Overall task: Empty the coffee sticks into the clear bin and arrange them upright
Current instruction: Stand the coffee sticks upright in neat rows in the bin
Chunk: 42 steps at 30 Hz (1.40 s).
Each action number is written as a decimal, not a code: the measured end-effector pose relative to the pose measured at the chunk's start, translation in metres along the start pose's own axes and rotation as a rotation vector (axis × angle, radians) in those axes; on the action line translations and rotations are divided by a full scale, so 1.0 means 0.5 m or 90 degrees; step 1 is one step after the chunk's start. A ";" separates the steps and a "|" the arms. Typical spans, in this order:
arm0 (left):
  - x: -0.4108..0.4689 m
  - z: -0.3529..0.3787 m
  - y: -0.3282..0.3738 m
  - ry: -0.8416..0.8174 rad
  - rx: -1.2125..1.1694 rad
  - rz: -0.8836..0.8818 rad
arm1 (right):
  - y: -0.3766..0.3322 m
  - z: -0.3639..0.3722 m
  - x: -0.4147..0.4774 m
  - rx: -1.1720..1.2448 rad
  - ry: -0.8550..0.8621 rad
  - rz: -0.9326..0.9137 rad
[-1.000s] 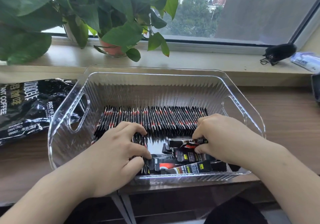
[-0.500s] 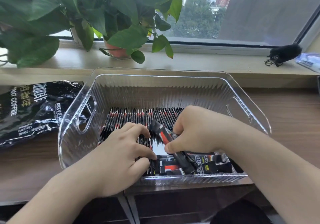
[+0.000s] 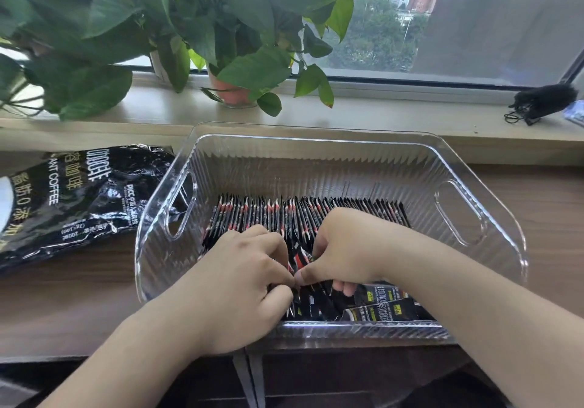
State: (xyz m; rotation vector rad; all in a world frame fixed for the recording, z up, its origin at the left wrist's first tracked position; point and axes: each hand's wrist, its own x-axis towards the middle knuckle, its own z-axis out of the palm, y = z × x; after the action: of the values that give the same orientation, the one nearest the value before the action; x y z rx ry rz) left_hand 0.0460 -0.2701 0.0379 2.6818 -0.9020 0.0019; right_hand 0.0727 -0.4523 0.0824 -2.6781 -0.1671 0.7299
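Both hands are inside the clear bin (image 3: 316,129), near its front wall. The left hand (image 3: 246,284) curls its fingers round coffee sticks (image 3: 278,215) standing in a row across the bin. The right hand (image 3: 347,249) pinches one of them. Loose sticks (image 3: 379,308) lie flat in the bin's front right corner. A black coffee bag (image 3: 79,199) lies left of the bin.

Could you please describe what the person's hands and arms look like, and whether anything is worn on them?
Both the left hand and right hand are bare: no gloves, rings, watch or bracelet show. The forearms are bare too, no sleeves in view.
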 end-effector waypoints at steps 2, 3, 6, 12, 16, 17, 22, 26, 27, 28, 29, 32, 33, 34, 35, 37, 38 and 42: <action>-0.001 0.000 0.000 0.009 0.005 0.000 | 0.005 0.002 -0.012 0.043 -0.001 -0.003; -0.001 0.000 0.001 0.016 0.000 0.001 | 0.007 0.001 -0.018 0.055 -0.006 -0.004; -0.001 0.001 0.001 0.028 -0.011 0.001 | 0.010 0.005 -0.031 0.059 -0.013 -0.004; -0.002 -0.002 0.000 0.022 0.003 -0.002 | 0.003 0.029 -0.024 0.105 0.021 0.023; -0.004 -0.002 0.001 0.027 -0.011 0.006 | 0.010 0.032 -0.027 0.149 0.000 0.013; -0.004 -0.002 0.001 0.025 -0.008 0.005 | 0.014 0.027 -0.032 0.153 -0.013 0.009; 0.001 -0.004 0.002 -0.038 0.056 -0.014 | 0.022 0.003 -0.047 0.162 -0.089 0.019; 0.002 -0.004 0.003 -0.067 0.087 -0.022 | 0.021 0.015 -0.038 0.185 -0.065 0.016; 0.001 -0.004 0.004 -0.066 0.087 -0.023 | 0.022 0.016 -0.036 0.196 -0.063 0.019; 0.001 -0.005 0.004 -0.062 0.086 -0.023 | 0.024 0.015 -0.034 0.206 -0.065 0.024; 0.002 -0.006 0.005 -0.057 0.085 -0.023 | 0.026 0.014 -0.033 0.212 -0.071 0.028; 0.002 -0.007 0.008 -0.055 0.079 -0.027 | 0.032 0.014 -0.028 0.216 -0.080 0.024; 0.003 -0.008 0.009 -0.051 0.076 -0.028 | 0.033 0.017 -0.026 0.225 -0.077 0.022; 0.002 -0.009 0.011 -0.046 0.073 -0.029 | 0.032 0.022 -0.023 0.234 -0.070 0.022; 0.002 -0.010 0.011 -0.043 0.068 -0.030 | 0.031 0.027 -0.019 0.240 -0.061 0.022; 0.002 -0.009 0.010 -0.043 0.054 -0.029 | 0.027 0.040 -0.011 0.250 -0.031 0.018; 0.002 -0.008 0.008 -0.046 0.047 -0.026 | 0.027 0.046 -0.007 0.261 -0.014 0.014; 0.001 -0.010 0.007 -0.072 0.026 -0.015 | 0.030 0.054 -0.007 0.241 0.011 -0.015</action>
State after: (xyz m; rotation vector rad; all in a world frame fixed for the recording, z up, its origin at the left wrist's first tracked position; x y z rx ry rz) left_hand 0.0449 -0.2714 0.0437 2.7533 -0.9121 -0.1395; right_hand 0.0561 -0.4588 0.0569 -2.3173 -0.0483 0.6568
